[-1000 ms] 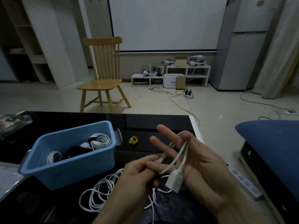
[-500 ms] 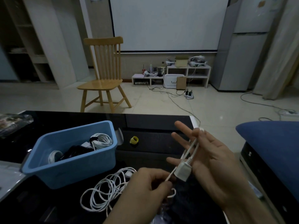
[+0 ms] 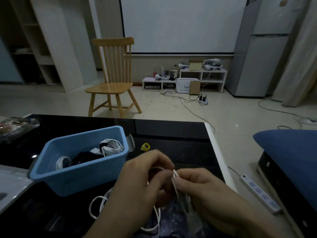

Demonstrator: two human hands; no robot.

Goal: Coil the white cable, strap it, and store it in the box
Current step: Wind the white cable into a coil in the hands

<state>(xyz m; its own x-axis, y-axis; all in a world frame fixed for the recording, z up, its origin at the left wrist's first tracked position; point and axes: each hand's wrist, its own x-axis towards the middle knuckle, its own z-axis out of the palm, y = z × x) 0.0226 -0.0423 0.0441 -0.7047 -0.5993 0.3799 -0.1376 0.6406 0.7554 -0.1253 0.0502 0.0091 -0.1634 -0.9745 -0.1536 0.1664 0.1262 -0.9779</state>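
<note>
Dim light is falling across a black glossy table (image 3: 171, 134), where the white cable (image 3: 175, 184) is being worked just above the surface, near its front edge. Both hands are meeting over it: the left hand (image 3: 142, 184) is curling its fingers around a strand, and the right hand (image 3: 205, 188) is pinching the cable between thumb and forefinger. Slack loops are trailing loose on the table below the left hand. It is looking light, thin and limp, so it will likely be springing out of shape unless each loop is being pinned where the strands cross. Just left, the blue box (image 3: 80, 176) is sitting with other bundled cables inside.
</note>
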